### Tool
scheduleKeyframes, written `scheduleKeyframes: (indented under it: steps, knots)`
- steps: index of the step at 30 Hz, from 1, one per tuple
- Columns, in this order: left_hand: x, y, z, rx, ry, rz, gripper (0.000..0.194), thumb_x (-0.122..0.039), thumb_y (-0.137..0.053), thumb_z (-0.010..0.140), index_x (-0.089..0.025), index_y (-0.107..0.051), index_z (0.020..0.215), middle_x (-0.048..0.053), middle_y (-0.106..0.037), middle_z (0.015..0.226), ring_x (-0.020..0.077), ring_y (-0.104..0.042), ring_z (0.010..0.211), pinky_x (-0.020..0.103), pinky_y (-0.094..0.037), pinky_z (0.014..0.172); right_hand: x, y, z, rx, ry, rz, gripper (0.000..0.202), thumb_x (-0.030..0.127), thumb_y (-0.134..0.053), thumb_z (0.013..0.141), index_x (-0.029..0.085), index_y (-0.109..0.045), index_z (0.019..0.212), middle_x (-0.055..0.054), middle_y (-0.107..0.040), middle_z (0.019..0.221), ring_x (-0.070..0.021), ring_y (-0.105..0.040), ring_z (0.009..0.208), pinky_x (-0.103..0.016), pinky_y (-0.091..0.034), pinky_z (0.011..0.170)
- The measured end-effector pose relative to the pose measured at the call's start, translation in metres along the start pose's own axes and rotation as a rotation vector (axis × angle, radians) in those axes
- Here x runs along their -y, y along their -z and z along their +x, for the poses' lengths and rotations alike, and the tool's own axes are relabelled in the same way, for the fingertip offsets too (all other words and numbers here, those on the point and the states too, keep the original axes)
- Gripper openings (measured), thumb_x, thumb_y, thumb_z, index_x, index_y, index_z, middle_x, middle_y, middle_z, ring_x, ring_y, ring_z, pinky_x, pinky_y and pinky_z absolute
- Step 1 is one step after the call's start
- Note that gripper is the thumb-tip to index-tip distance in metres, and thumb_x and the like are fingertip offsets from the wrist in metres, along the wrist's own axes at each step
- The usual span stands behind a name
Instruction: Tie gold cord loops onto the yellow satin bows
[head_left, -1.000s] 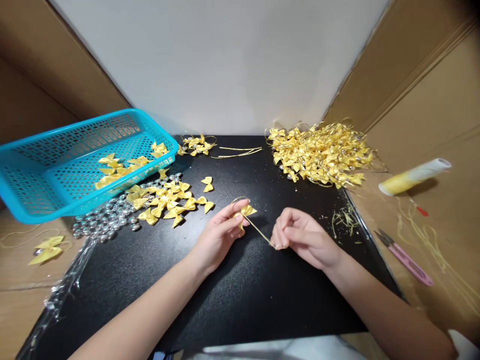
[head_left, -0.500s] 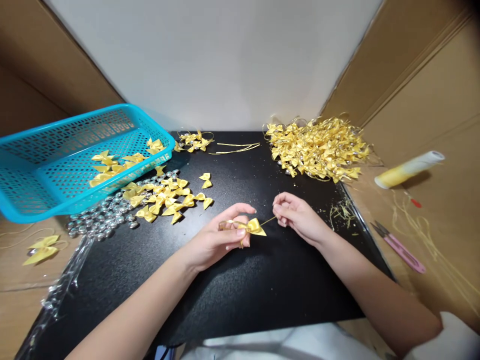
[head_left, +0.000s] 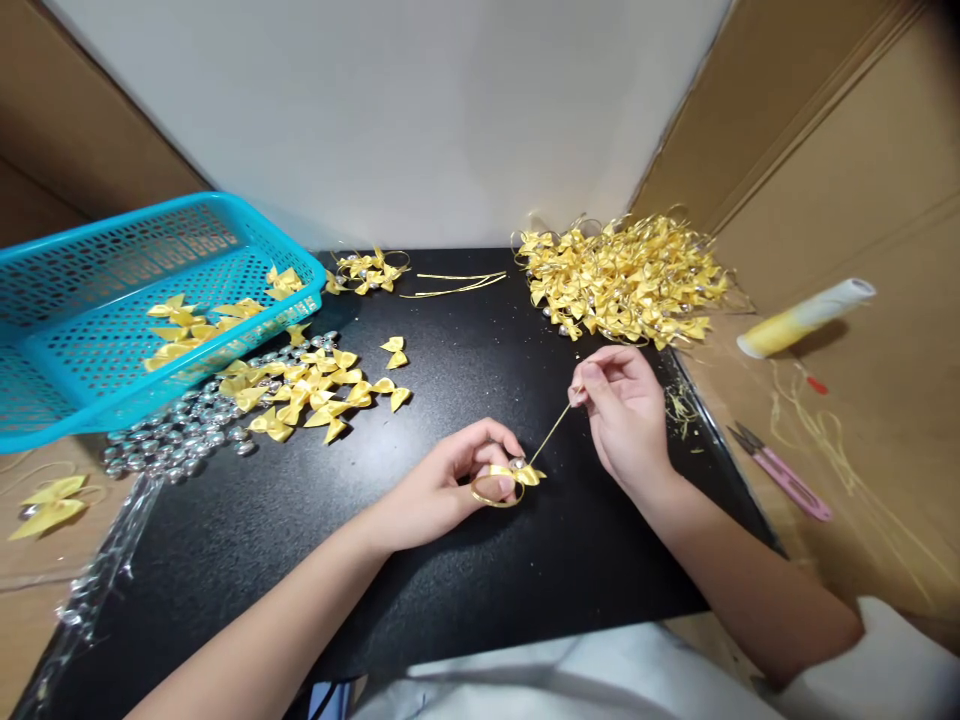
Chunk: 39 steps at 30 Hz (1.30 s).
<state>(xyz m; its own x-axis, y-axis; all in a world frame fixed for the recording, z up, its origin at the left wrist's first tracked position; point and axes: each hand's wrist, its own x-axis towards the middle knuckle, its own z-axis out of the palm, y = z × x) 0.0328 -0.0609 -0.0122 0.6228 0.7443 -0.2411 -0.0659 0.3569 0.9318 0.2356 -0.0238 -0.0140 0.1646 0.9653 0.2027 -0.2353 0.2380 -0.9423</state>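
Near the middle of the black table (head_left: 450, 380), my left hand (head_left: 457, 480) pinches a yellow bow (head_left: 529, 475) with a silver bead (head_left: 517, 463) on it. A loop of gold cord (head_left: 496, 503) hangs around the thumb. Up and to the right, my right hand (head_left: 622, 410) is closed on the end of a thin gold cord (head_left: 551, 433), which runs taut and slanting down to the bow. Loose yellow bows (head_left: 315, 385) and silver beads (head_left: 187, 430) lie left of my hands.
A blue basket (head_left: 142, 395) with bows stands at the left. Cut cords (head_left: 461, 283) and a small group of corded bows (head_left: 371, 270) lie at the back. A big pile of bows (head_left: 622, 280) is back right. Pink snips (head_left: 787, 483) and a yellow-white roll (head_left: 806, 318) lie at the right.
My right hand has risen and moved right, drawing out a longer stretch of cord. My left hand has turned the bow, so the silver bead now shows. The view has shifted slightly.
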Motion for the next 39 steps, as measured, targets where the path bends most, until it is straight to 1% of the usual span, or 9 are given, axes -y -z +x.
scheduleKeyframes:
  steps: [6,10,16,20,24,29,33,36,39]
  knots:
    - [0.002,-0.001,-0.001,-0.073,-0.009,0.197,0.024,-0.036,-0.063,0.088,-0.016,-0.062,0.102,0.001,-0.061,0.079,0.0119,-0.053,0.069,0.025,-0.04,0.067,0.006,-0.002,0.001,-0.001,-0.094,0.043,0.019,0.032,-0.076,0.078,0.024,-0.059,0.08,0.006,-0.062,0.067,-0.0065,-0.056,0.051,-0.02,-0.048,0.05]
    - [0.0,-0.002,-0.002,-0.106,0.005,0.344,0.026,-0.037,-0.063,0.088,-0.016,-0.065,0.103,0.002,-0.064,0.081,0.0138,-0.054,0.07,0.024,-0.039,0.064,0.008,-0.005,0.001,0.005,-0.175,0.038,0.027,0.038,-0.078,0.074,0.023,-0.057,0.081,0.006,-0.065,0.068,-0.0078,-0.063,0.049,-0.018,-0.051,0.046]
    - [-0.003,-0.004,-0.001,-0.108,0.038,0.4,0.023,-0.032,-0.059,0.089,-0.016,-0.066,0.103,0.002,-0.064,0.081,0.0132,-0.052,0.067,0.024,-0.037,0.062,0.015,-0.007,-0.003,0.058,-0.161,0.067,0.027,0.038,-0.079,0.074,0.023,-0.057,0.08,0.006,-0.066,0.067,-0.0094,-0.067,0.051,-0.018,-0.054,0.047]
    - [-0.003,-0.006,-0.001,-0.137,0.009,0.428,0.025,-0.031,-0.061,0.087,-0.017,-0.065,0.107,-0.001,-0.059,0.072,0.0121,-0.047,0.062,0.022,-0.034,0.058,0.013,-0.006,-0.003,0.033,-0.161,0.04,0.028,0.039,-0.079,0.074,0.023,-0.057,0.08,0.006,-0.065,0.067,-0.0099,-0.068,0.053,-0.019,-0.056,0.049]
    - [-0.002,-0.009,-0.001,-0.144,0.01,0.484,0.021,-0.027,-0.061,0.086,-0.017,-0.069,0.102,0.0,-0.06,0.071,0.0105,-0.042,0.056,0.021,-0.031,0.053,0.009,-0.006,-0.004,0.048,-0.161,0.033,0.027,0.039,-0.079,0.075,0.023,-0.058,0.082,0.006,-0.066,0.069,-0.0102,-0.069,0.055,-0.019,-0.057,0.051]
    - [0.004,-0.011,0.0,-0.141,-0.054,0.576,0.023,-0.024,-0.059,0.085,-0.019,-0.075,0.101,0.002,-0.067,0.071,0.0128,-0.047,0.055,0.023,-0.033,0.054,0.006,-0.012,-0.008,0.104,-0.16,0.046,0.024,0.038,-0.077,0.077,0.023,-0.059,0.081,0.005,-0.068,0.07,-0.0107,-0.071,0.058,-0.02,-0.059,0.054]
    - [0.003,-0.013,0.006,-0.156,0.002,0.706,0.025,-0.019,-0.058,0.083,-0.02,-0.077,0.099,0.001,-0.066,0.066,0.0133,-0.047,0.053,0.024,-0.033,0.054,-0.001,-0.016,-0.005,0.168,-0.19,0.07,0.024,0.037,-0.078,0.076,0.022,-0.06,0.079,0.005,-0.068,0.069,-0.0112,-0.073,0.064,-0.021,-0.06,0.059]
    - [0.001,-0.013,0.013,-0.145,0.059,0.676,0.023,-0.018,-0.06,0.08,-0.019,-0.076,0.095,0.001,-0.066,0.066,0.0128,-0.047,0.052,0.023,-0.033,0.053,-0.006,-0.021,0.0,0.223,-0.244,0.079,0.025,0.037,-0.079,0.074,0.021,-0.06,0.078,0.005,-0.068,0.07,-0.0119,-0.074,0.068,-0.021,-0.06,0.063]
    - [0.001,-0.009,0.022,-0.112,0.086,0.475,0.02,-0.018,-0.062,0.076,-0.016,-0.074,0.091,0.003,-0.07,0.076,0.0139,-0.055,0.059,0.024,-0.039,0.058,-0.007,-0.031,0.005,0.285,-0.272,0.087,0.027,0.039,-0.079,0.073,0.021,-0.06,0.079,0.005,-0.067,0.071,-0.0122,-0.074,0.069,-0.021,-0.06,0.063]
